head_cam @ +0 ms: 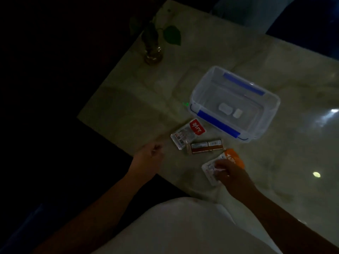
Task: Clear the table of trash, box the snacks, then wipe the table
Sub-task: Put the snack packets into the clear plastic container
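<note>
The scene is dim. A clear plastic box (207, 85) with blue latches stands open on the marble table (139, 107), with two small white items inside. Three snack packs lie near the table's front edge: a red-and-clear pack (187, 132), a brown bar (205, 146) and an orange-and-clear pack (233, 156). My right hand (231, 174) rests on the orange pack, fingers pinching its clear end. At the table's left edge my left hand (150, 158) is curled into a loose fist; nothing shows in it.
A glass vase with a leafy plant (153, 52) stands at the table's far left corner. Bright light reflections lie on the table's right side. A white garment (183, 226) fills the bottom of the view. The floor to the left is dark.
</note>
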